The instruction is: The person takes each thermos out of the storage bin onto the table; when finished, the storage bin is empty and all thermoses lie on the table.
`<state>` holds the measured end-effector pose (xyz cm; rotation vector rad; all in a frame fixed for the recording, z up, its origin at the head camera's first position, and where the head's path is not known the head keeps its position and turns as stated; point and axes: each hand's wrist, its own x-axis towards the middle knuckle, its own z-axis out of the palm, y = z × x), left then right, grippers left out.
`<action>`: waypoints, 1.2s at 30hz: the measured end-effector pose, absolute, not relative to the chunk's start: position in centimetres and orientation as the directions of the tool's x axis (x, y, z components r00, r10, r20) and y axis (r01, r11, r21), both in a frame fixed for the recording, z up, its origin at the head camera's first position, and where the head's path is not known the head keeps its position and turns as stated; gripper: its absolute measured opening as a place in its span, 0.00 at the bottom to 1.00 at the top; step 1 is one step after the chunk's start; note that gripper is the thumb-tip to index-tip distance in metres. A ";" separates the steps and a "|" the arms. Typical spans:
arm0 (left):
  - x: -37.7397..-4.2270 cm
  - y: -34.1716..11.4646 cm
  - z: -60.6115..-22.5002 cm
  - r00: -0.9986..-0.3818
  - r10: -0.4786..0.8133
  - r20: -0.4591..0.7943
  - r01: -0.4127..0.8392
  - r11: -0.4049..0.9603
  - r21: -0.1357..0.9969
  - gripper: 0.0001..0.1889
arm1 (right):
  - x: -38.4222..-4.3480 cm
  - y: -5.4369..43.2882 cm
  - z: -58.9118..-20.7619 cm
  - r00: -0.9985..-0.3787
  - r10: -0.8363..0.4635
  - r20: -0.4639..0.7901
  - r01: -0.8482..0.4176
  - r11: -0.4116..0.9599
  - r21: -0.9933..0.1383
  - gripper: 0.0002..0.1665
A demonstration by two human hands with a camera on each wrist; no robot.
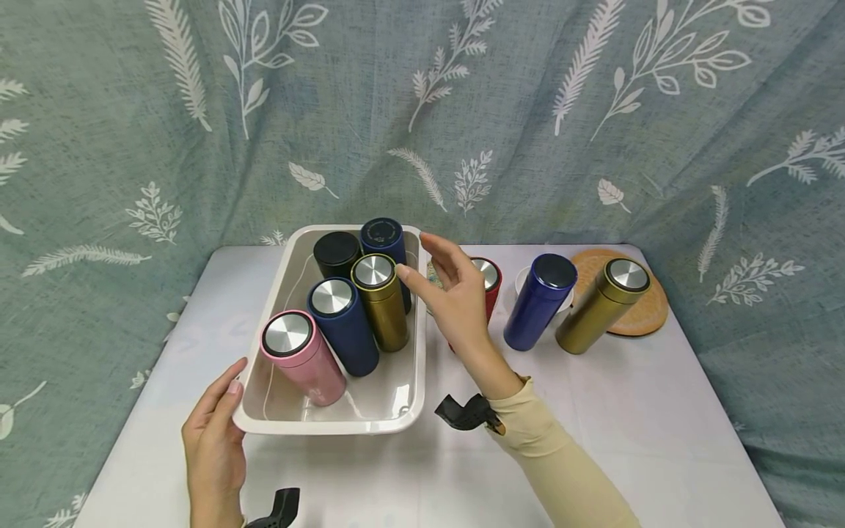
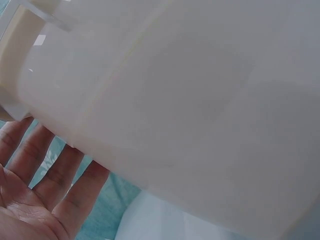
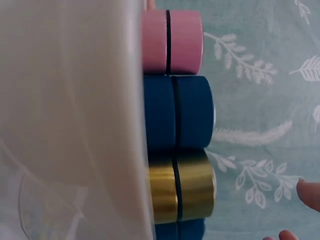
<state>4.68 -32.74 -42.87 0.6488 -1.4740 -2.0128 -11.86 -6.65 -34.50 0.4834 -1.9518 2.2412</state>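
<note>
A white bin (image 1: 330,427) holds several flasks: a pink one (image 1: 320,370) at the front left, a blue one (image 1: 350,334) beside it, a gold one (image 1: 386,312), a black one (image 1: 337,249) and a dark blue one (image 1: 384,233) at the back. My left hand (image 1: 214,440) touches the bin's left side near the front corner, its fingers extended along the wall in the left wrist view. Over the bin's right rim hovers my right hand (image 1: 455,293), thumb and fingers spread with nothing between them; its thumb tip overlaps the gold flask's lid edge in the head view.
To the right of the bin stand a red flask (image 1: 491,286), partly behind my right hand, a shiny blue flask (image 1: 540,301) and another gold flask (image 1: 604,304). Behind these lie a white dish (image 1: 523,279) and a round wooden board (image 1: 650,312). A patterned curtain (image 1: 370,110) hangs behind the table.
</note>
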 end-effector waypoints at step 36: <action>4.8 -32.9 -42.7 -0.732 -0.679 -0.049 0.140 -0.220 0.965 0.18 | -12.9 -9.5 -33.0 -0.942 -0.316 0.115 -0.025 -0.277 -0.961 0.32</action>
